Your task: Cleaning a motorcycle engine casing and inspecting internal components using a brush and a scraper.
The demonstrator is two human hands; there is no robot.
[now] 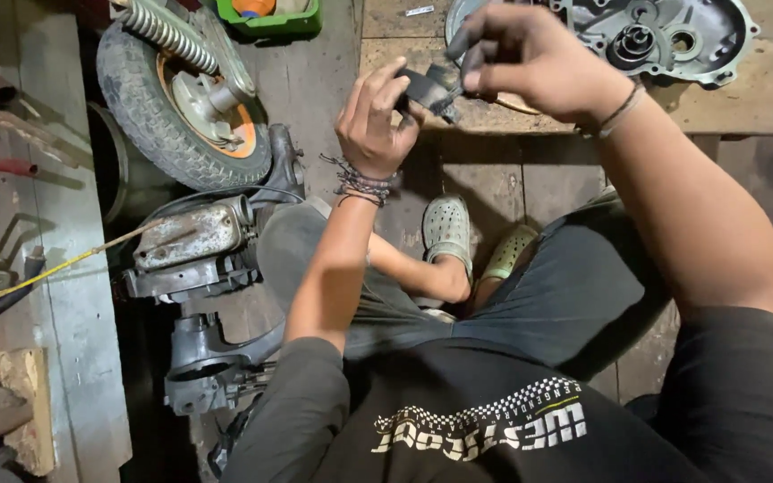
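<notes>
My left hand [376,121] and my right hand [525,55] both grip a small dark metal part [427,89], held up in front of me above the floor. The left fingers wrap its left end; the right fingertips pinch its right end. What the part is cannot be made out. Both wrists wear cord bracelets. Just behind my right hand, a grey engine cover [673,36] lies on a wooden board [762,98].
A small scooter wheel [176,98] with a spring shock and an engine block [199,250] lie on the floor at left. A green tray [270,20] sits at top. My crossed legs and green clogs [447,228] are below the hands. Wooden planks and scrap line the left edge.
</notes>
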